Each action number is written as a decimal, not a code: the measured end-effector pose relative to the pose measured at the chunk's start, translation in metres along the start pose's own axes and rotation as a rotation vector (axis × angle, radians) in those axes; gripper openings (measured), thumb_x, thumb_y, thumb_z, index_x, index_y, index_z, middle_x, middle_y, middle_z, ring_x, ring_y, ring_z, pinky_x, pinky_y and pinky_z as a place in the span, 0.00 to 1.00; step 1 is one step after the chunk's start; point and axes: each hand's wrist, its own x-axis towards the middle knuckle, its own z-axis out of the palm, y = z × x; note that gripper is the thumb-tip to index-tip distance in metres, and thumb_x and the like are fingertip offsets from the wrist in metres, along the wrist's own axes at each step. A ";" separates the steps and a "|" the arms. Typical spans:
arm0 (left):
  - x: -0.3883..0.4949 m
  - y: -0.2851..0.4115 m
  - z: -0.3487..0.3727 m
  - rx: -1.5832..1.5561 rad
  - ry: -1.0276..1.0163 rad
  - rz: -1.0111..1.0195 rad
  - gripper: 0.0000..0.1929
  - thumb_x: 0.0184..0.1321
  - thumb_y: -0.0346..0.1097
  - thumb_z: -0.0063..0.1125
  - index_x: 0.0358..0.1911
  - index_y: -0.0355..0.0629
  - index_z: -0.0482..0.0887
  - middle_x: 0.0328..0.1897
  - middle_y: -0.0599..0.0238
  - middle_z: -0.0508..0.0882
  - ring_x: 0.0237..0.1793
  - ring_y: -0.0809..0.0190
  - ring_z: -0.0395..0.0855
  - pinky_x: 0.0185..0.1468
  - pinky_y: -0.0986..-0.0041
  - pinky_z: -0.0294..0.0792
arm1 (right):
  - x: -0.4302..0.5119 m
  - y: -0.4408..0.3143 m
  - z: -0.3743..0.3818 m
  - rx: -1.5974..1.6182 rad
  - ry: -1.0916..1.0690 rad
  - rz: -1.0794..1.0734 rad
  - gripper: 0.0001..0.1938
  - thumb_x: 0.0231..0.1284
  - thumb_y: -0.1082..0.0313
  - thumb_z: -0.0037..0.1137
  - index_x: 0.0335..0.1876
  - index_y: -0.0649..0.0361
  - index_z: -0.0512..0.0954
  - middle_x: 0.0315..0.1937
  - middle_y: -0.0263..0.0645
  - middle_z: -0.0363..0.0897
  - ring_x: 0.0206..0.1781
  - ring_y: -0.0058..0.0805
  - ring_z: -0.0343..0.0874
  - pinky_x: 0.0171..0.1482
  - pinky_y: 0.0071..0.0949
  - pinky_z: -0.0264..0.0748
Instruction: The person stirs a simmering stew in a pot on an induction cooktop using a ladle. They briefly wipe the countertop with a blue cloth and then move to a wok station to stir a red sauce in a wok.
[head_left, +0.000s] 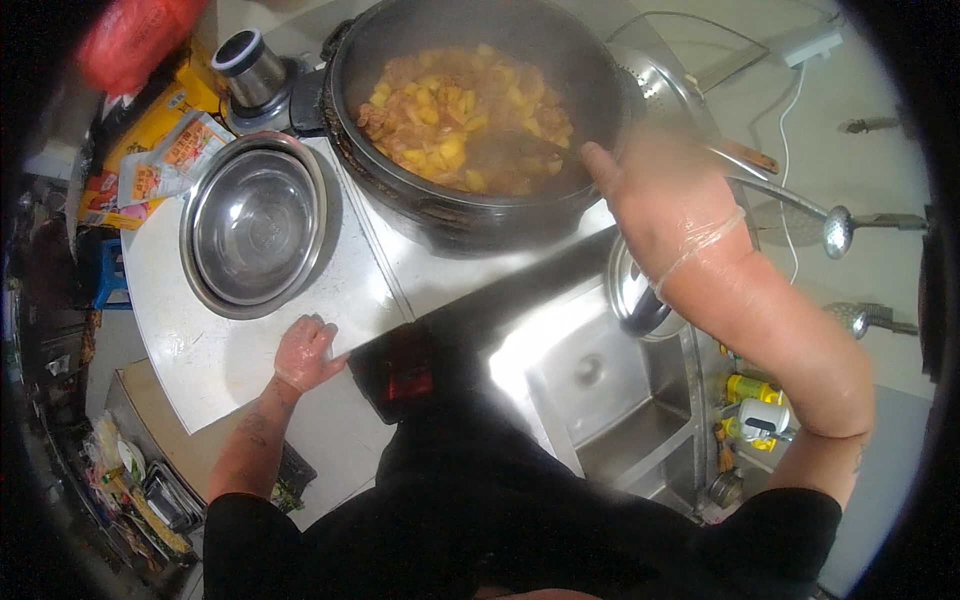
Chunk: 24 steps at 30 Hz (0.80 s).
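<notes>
A large dark cooking pot (457, 214) holds steaming chunks of meat and yellow pieces (450, 146), perhaps potato, in brown sauce. My right hand (667, 199), in a thin clear glove, is over the pot's right rim. It seems closed on a utensil whose dark end lies in the food; steam and blur hide most of the handle. My left hand (304, 352), also in a clear glove, rests with curled fingers at the white counter's edge (247, 352) and holds nothing visible. Nested steel bowls (255, 225) stand just beyond it.
A stainless steel sink (592, 367) lies below my right arm, with a round lid (630, 285) at its upper edge. Food pouches (176, 157) and a blender-like appliance (255, 79) stand at the back left. Ladles (838, 225) hang on the right wall. A blue stool (112, 277) is at left.
</notes>
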 end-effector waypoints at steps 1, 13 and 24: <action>0.001 0.000 0.000 0.006 0.007 0.009 0.31 0.42 0.40 0.85 0.51 0.43 0.83 0.47 0.52 0.81 0.48 0.43 0.82 0.50 0.53 0.78 | -0.002 -0.001 0.006 0.018 0.072 0.009 0.20 0.68 0.74 0.57 0.64 0.66 0.82 0.39 0.52 0.86 0.39 0.46 0.93 0.38 0.40 0.88; 0.001 0.001 0.001 0.061 -0.029 -0.004 0.30 0.42 0.40 0.85 0.50 0.44 0.83 0.47 0.54 0.81 0.49 0.44 0.82 0.51 0.54 0.79 | -0.010 0.002 0.066 0.299 0.326 0.270 0.31 0.66 0.77 0.57 0.76 0.52 0.76 0.41 0.51 0.84 0.38 0.54 0.90 0.39 0.47 0.89; 0.001 0.000 0.003 0.054 -0.022 -0.008 0.30 0.41 0.39 0.85 0.51 0.45 0.84 0.48 0.54 0.81 0.49 0.45 0.83 0.51 0.54 0.79 | 0.004 0.020 0.036 0.749 0.390 0.183 0.21 0.71 0.71 0.65 0.68 0.59 0.82 0.38 0.57 0.85 0.44 0.61 0.86 0.48 0.51 0.82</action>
